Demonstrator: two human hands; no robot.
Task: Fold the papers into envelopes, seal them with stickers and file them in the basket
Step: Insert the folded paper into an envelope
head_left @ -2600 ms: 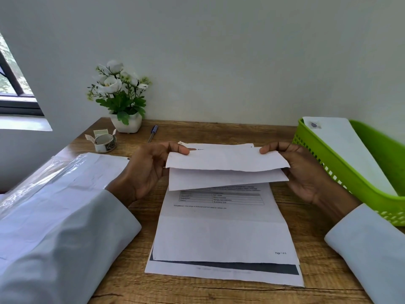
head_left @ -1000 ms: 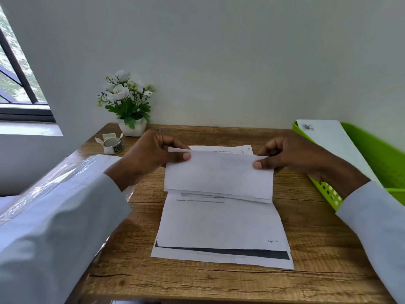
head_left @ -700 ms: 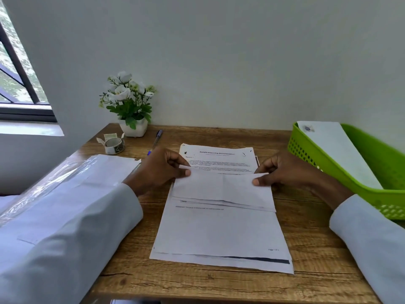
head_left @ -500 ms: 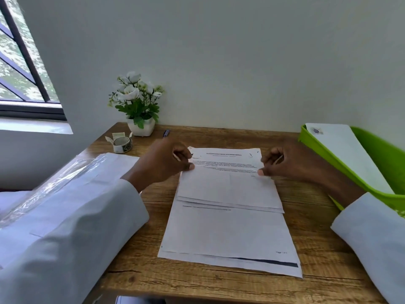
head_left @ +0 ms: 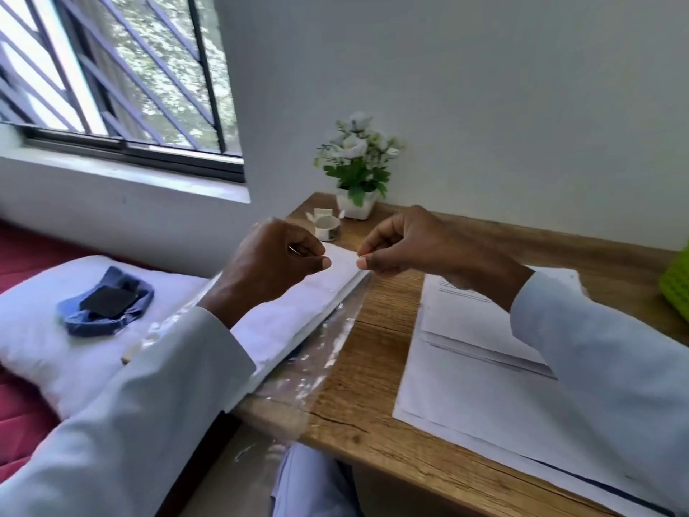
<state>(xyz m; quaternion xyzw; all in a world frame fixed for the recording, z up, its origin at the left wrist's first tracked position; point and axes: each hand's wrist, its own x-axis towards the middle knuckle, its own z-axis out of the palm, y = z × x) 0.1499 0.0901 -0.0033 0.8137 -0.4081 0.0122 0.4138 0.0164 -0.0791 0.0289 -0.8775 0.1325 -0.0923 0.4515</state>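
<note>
- Pale wall and a barred window back a wooden counter whose left edge meets a bed with a white pillow.
- Left hand and right hand hover close together over the far left corner of the counter, each pinched narrow, thumb against forefinger. They appear to grip the far end of the top sheet of a paper ream lying in clear plastic wrap; whether one sheet or several is caught cannot be told.
- Judged step: drawing a fresh sheet for the next envelope. To do it well, peel just the top corner, check that one sheet has parted, then lift it low and evenly so it neither creases nor drags its neighbours out.
- Just beyond the hands sit a sticker roll and a potted plant, near enough to be knocked by a raised sheet.
- On the right, the folded paper lies on a stack of printed sheets, partly under the right sleeve; it looks not yet sealed.
- Green basket shows only as a sliver at the far right edge.
- Open room: bare wood between ream and stack gives a lane. The ream overhangs the counter's left edge, so a sideways pull could slide it off.
- Blue cloth lies on the pillow, well apart.
</note>
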